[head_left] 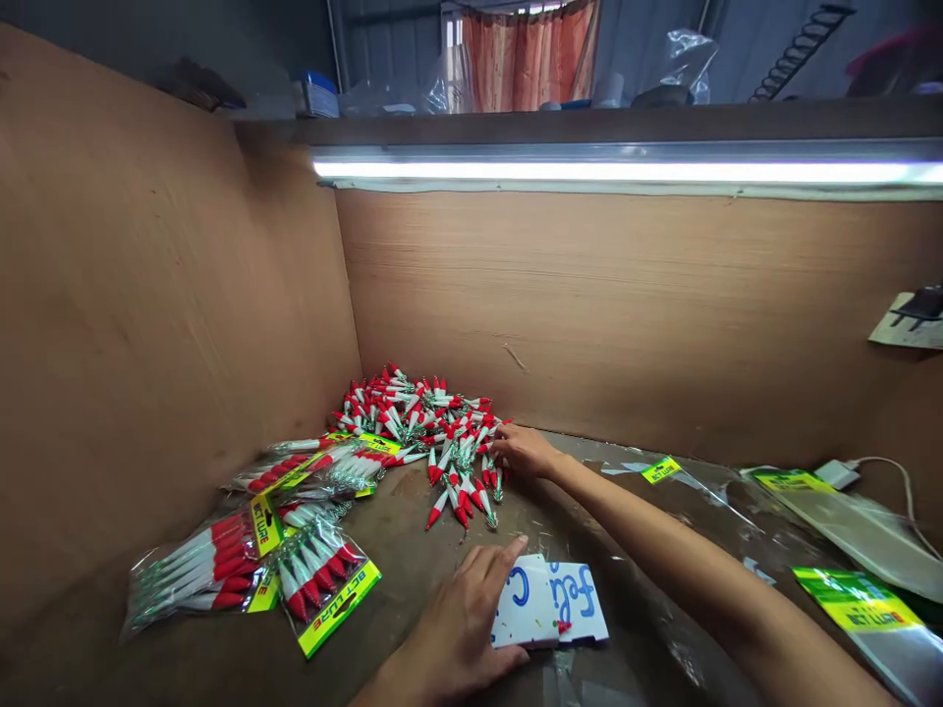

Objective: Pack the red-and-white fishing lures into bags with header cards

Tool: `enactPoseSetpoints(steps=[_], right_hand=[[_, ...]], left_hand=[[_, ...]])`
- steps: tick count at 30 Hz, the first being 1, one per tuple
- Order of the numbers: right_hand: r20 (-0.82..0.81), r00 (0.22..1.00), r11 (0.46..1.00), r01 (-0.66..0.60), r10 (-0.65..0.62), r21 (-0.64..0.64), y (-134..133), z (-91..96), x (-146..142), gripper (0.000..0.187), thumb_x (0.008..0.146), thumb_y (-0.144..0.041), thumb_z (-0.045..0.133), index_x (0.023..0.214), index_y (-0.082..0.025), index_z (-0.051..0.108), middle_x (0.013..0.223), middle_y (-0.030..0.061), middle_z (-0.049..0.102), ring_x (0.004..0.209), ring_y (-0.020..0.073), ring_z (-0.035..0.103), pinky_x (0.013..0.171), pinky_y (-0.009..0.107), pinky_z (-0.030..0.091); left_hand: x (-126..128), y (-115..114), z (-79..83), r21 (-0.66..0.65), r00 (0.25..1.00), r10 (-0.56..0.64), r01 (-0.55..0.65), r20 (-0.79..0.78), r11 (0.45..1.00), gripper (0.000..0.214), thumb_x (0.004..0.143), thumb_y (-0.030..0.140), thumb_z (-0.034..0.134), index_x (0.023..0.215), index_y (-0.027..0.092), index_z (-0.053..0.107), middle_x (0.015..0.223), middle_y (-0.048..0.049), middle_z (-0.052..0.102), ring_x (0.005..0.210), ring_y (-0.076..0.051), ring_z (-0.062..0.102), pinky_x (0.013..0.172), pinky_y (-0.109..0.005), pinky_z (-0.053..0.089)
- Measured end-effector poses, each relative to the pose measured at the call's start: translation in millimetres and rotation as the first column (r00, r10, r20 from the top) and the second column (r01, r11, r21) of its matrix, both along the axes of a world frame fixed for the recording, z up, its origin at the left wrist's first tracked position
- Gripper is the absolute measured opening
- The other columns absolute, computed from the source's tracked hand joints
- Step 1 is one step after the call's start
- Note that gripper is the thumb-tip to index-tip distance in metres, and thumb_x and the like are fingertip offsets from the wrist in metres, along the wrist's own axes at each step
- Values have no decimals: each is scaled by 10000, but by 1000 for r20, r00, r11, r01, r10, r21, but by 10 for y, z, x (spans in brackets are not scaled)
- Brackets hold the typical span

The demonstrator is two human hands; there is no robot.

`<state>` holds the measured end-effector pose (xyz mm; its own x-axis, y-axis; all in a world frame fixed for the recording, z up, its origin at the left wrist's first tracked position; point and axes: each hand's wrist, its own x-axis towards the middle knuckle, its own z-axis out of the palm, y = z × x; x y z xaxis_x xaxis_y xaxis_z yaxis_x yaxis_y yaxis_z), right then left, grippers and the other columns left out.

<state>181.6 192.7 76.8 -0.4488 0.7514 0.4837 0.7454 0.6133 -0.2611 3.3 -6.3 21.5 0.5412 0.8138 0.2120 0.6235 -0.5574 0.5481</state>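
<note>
My left hand [464, 614] rests low in the middle, thumb and fingers at opposite edges of a white card [528, 601] with blue handwriting. Up and to the right, my right hand [526, 452] reaches to the right side of a heap of red-and-white fishing lures [398, 407] with silvery-green tinsel skirts. Its bent fingertips close on a lure there, partly hidden by the heap. Several lures spill forward from the heap. To the left lie filled clear packs of lures [202, 565] with yellow-green header cards, one pack [324, 574] turned at an angle.
Brown board walls [589, 314] enclose the work surface on the left and back, under a lit tube light [626, 173]. At right are clear bags with green-yellow headers [855, 599], a small header label [661, 470], a white adapter with cable [837, 474] and a black plug [920, 306].
</note>
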Motion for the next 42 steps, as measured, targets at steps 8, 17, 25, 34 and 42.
enactPoseSetpoints(steps=[8, 17, 25, 34, 42], right_hand=[[-268, 917, 900, -361, 295, -244, 387, -94, 34, 137, 823, -246, 680, 941, -193, 725, 1070, 76, 688, 1034, 234, 572, 936, 344, 423], [-654, 744, 765, -499, 137, -407, -104, -50, 862, 439, 963, -539, 496, 1249, -210, 548, 973, 74, 649, 806, 167, 649, 724, 313, 530], [-664, 744, 474, -558, -80, -681, -1064, -324, 1345, 408, 816, -386, 750, 1186, -232, 673, 953, 28, 679, 781, 147, 626, 668, 237, 478], [-50, 997, 873, -74, 57, -481, -1580, -463, 1293, 139, 868, -320, 686, 945, -262, 786, 887, 21, 736, 835, 198, 642, 738, 272, 423], [96, 929, 902, -315, 356, -295, -1624, -507, 772, 134, 924, -253, 630, 847, -224, 737, 876, 34, 681, 835, 168, 552, 714, 255, 358]], left_hand=[[17, -24, 37, -31, 1000, 1, -2, -30, 1000, 1116, 624, 250, 833, 1545, 349, 210, 1416, -64, 483, 1258, -307, 458, 1072, -412, 402], [8, -28, 36, -31, 1000, -15, 14, -28, 999, 1122, 642, 262, 848, 1545, 379, 192, 1415, -54, 491, 1239, -304, 486, 1053, -424, 424], [-6, 29, -64, 4, 1000, -24, 24, 7, 1000, 1101, 676, 235, 823, 1550, 381, 169, 1448, -56, 483, 1265, -301, 478, 1075, -455, 410], [-24, 60, -131, 13, 1000, -10, 10, 17, 1000, 1082, 709, 235, 798, 1562, 353, 143, 1544, -62, 398, 1351, -293, 427, 1135, -468, 360], [-3, 62, -151, 19, 999, 23, -24, 32, 1000, 1130, 657, 243, 815, 1562, 324, 143, 1491, -79, 460, 1308, -303, 474, 1097, -457, 402]])
